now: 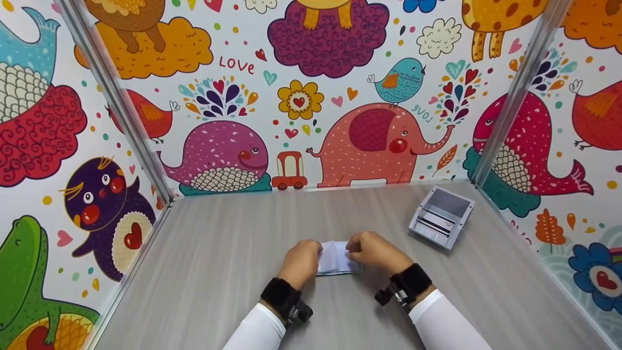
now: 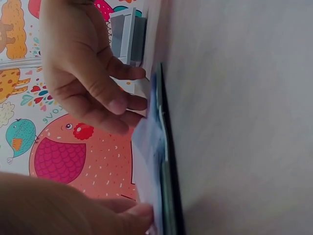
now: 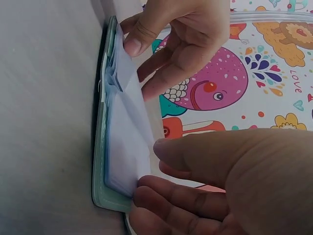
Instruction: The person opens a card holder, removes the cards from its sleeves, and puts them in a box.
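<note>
A small card holder point(image 1: 339, 257) lies spread on the table, with a green cover point(image 3: 99, 183) and clear sleeves point(image 3: 128, 142) inside. On its left side, my left hand point(image 1: 302, 262) pinches the sleeves, thumb on top, as the right wrist view shows. My right hand point(image 1: 376, 250) is at the right side, its fingertips right at the sleeves' edge. In the right wrist view the right thumb point(image 3: 195, 152) stands apart from the fingers below it. One sleeve stands slightly raised near the middle in the left wrist view.
A grey plastic box point(image 1: 441, 218) with an open top and slotted front sits at the table's back right. The wood-grain table point(image 1: 218, 253) is bounded by printed panels point(image 1: 301, 87) with metal corner posts point(image 1: 121, 97). Both wrists wear black straps with cameras.
</note>
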Motion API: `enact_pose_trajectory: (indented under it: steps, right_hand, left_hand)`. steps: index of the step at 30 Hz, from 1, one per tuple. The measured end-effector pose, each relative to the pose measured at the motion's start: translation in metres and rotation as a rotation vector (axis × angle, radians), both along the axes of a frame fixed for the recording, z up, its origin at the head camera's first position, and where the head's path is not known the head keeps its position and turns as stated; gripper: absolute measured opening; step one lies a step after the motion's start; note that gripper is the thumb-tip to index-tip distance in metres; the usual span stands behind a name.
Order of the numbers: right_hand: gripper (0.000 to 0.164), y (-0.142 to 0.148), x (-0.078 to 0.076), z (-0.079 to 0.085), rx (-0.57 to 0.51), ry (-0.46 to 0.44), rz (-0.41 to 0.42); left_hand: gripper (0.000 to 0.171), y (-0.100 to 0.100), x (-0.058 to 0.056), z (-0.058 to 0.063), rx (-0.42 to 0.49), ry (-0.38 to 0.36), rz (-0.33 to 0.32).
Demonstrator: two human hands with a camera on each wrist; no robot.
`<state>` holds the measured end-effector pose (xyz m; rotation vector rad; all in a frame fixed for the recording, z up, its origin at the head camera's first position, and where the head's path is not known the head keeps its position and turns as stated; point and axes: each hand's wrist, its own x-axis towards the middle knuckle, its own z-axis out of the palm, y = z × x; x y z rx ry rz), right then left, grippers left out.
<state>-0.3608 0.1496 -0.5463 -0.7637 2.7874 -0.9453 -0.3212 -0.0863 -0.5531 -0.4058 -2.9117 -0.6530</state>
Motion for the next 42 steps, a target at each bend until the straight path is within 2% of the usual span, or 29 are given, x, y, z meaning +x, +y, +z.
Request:
enact_pose_trajectory:
  steps: [7, 12, 13, 20, 26, 27, 32, 36, 42]
  right_hand:
    - [0.012, 0.0, -0.002, -0.004, 0.018, 0.041, 0.009]
    - [0.012, 0.0, -0.002, -0.005, 0.016, 0.038, 0.0]
    - [0.013, -0.001, -0.002, -0.004, 0.016, 0.04, -0.001]
    - [0.014, -0.003, 0.0, -0.004, 0.023, 0.018, -0.022]
    - [0.014, -0.007, 0.0, -0.003, 0.028, 0.017, -0.037]
    - [0.013, -0.007, 0.001, -0.002, 0.026, 0.02, -0.037]
    - [0.014, -0.014, 0.007, 0.001, 0.011, 0.034, -0.026]
    - [0.023, -0.021, 0.013, 0.004, 0.004, 0.049, 0.005]
    - [0.033, -0.03, 0.02, 0.004, 0.027, 0.125, 0.056]
  left_hand:
    - [0.037, -0.002, -0.003, -0.003, 0.036, 0.003, -0.013]
    - [0.028, -0.003, -0.005, -0.007, 0.075, 0.018, -0.058]
    - [0.028, -0.004, -0.009, -0.015, 0.073, 0.044, -0.073]
    - [0.022, -0.008, -0.012, -0.024, 0.09, 0.055, -0.119]
    - [0.023, -0.008, -0.009, -0.018, 0.063, 0.087, -0.149]
    - [0.025, -0.005, -0.003, -0.006, 0.056, 0.063, -0.139]
    - [0.026, -0.003, -0.003, -0.005, 0.006, 0.056, -0.123]
    - [0.023, -0.001, -0.003, -0.004, -0.008, 0.057, -0.128]
    - [0.02, -0.002, -0.002, -0.003, -0.016, 0.077, -0.137]
